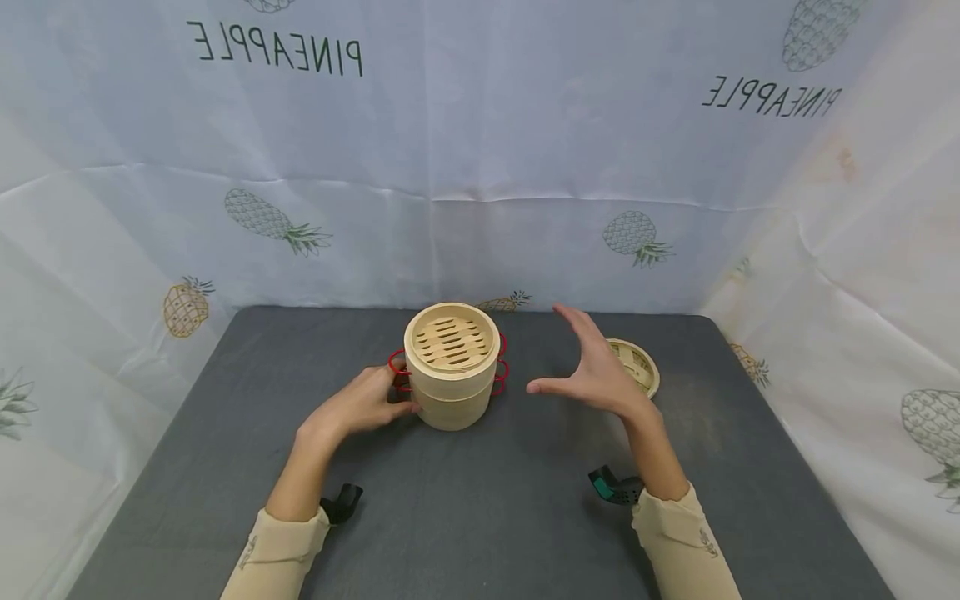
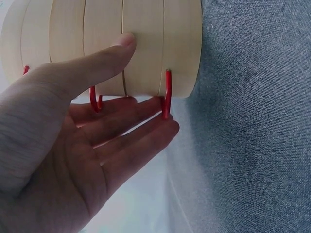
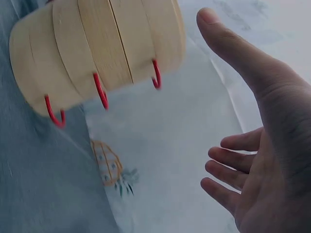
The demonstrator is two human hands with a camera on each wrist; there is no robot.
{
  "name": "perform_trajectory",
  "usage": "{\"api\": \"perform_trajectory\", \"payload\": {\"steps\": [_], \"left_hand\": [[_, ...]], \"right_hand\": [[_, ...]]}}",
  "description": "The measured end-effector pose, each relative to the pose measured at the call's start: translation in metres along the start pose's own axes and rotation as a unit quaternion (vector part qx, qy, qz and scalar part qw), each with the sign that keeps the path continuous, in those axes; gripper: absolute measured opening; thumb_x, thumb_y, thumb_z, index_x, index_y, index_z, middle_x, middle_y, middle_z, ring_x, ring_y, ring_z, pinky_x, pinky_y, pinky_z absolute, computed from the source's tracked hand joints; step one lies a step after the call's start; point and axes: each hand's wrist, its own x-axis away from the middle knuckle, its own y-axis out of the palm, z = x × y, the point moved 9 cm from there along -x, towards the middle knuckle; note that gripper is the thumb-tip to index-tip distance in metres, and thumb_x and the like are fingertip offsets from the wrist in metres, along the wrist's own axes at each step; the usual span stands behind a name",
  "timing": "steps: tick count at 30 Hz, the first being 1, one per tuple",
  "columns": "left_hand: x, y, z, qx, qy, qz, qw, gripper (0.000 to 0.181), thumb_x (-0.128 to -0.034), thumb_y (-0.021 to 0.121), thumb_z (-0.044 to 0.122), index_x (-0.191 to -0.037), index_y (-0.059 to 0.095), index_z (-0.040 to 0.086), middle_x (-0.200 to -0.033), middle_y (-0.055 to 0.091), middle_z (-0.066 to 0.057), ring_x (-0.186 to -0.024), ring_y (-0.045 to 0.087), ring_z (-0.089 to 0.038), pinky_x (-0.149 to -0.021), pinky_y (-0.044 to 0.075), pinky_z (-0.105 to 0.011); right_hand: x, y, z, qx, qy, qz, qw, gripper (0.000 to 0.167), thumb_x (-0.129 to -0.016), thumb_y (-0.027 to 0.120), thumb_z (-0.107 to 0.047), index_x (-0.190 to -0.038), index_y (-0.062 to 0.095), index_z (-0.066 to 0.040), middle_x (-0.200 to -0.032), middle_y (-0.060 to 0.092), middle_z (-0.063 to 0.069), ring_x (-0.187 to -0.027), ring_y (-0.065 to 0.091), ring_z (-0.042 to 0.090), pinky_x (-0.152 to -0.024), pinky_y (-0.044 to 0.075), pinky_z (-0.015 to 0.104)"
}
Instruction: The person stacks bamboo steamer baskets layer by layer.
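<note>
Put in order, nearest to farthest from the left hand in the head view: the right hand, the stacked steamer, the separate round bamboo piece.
1. Stacked steamer: just right of the left hand.
2. Right hand: beyond the steamer, to the right.
3. Separate round bamboo piece: farther right, partly hidden.

- I see a dark grey, flat-topped counter with a fabric-like weave in the wrist feeds.
- Behind it, my head feed shows a white, creased cloth backdrop, bluish in the light, a fold running across.
- I read backwards dark "PINEAPPLE" lettering above green-and-yellow pineapple prints.
- To my right, a white cloth side drape looks warmer and brighter.
</note>
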Motion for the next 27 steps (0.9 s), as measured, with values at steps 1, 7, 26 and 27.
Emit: {"api": "perform_trajectory", "payload": {"steps": [1, 7, 26, 27], "left_hand": [[0.0, 0.0, 0.0, -0.001, 0.001, 0.0, 1.0, 0.056, -0.097, 0.084, 0.02, -0.142, 0.059, -0.001, -0.136, 0.075, -0.02, -0.125, 0.075, -0.035, -0.1, 0.063, -0.048], [-0.001, 0.0, 0.0, -0.002, 0.003, -0.001, 1.0, 0.055, -0.0968, 0.085, 0.02, -0.141, 0.06, -0.001, -0.135, 0.075, -0.02, -0.124, 0.075, -0.035, -0.1, 0.063, -0.049], [-0.001, 0.0, 0.0, -0.006, 0.001, 0.003, 1.0, 0.054, -0.0966, 0.085, 0.022, -0.139, 0.061, -0.001, -0.133, 0.076, -0.019, -0.123, 0.075, -0.035, -0.1, 0.063, -0.05], [-0.001, 0.0, 0.0, -0.005, 0.0, 0.002, 1.0, 0.054, -0.0967, 0.085, 0.022, -0.139, 0.06, -0.001, -0.133, 0.076, -0.02, -0.124, 0.075, -0.035, -0.1, 0.063, -0.05]], "right_hand": [[0.002, -0.004, 0.004, 0.0, 0.005, 0.004, 1.0, 0.124, -0.077, 0.099, -0.046, -0.173, 0.025, -0.019, -0.179, 0.026, 0.014, -0.165, 0.029, 0.043, -0.125, 0.032, 0.075], [0.012, -0.021, 0.023, -0.001, 0.016, 0.023, 0.9996, 0.12, -0.079, 0.099, -0.043, -0.173, 0.028, -0.017, -0.178, 0.027, 0.019, -0.163, 0.031, 0.047, -0.122, 0.034, 0.077], [0.023, -0.039, 0.043, 0.004, 0.015, 0.043, 0.9989, 0.107, -0.085, 0.096, -0.032, -0.171, 0.033, -0.02, -0.175, 0.032, 0.017, -0.157, 0.04, 0.046, -0.122, 0.037, 0.074], [0.023, -0.041, 0.044, 0.001, 0.014, 0.043, 0.999, 0.106, -0.086, 0.095, -0.03, -0.171, 0.034, -0.02, -0.175, 0.033, 0.018, -0.157, 0.039, 0.047, -0.122, 0.037, 0.073]]}}
